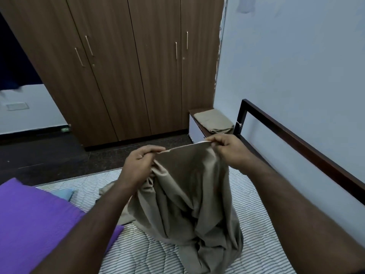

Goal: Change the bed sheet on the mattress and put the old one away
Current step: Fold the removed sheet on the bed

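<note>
A purple ribbed pillow [37, 218] lies at the left on the bare striped quilted mattress [254, 236]. The left hand [138, 165] and right hand [230, 150] each pinch the top edge of a crumpled beige bed sheet [187, 194], which hangs onto the mattress. Behind stands a brown wooden wardrobe [128, 66]. A folded beige sheet [214, 121] rests on a low wooden counter [195, 111] beside the dark metal bed frame [296, 139] and pale blue wall [296, 66].

Home bedroom: mattress [227, 244] on bed frame [296, 139], wardrobe [138, 66].

One head-worn camera looks forward and down, close over the striped mattress [256, 234], facing the wardrobe [128, 66] beyond.
</note>
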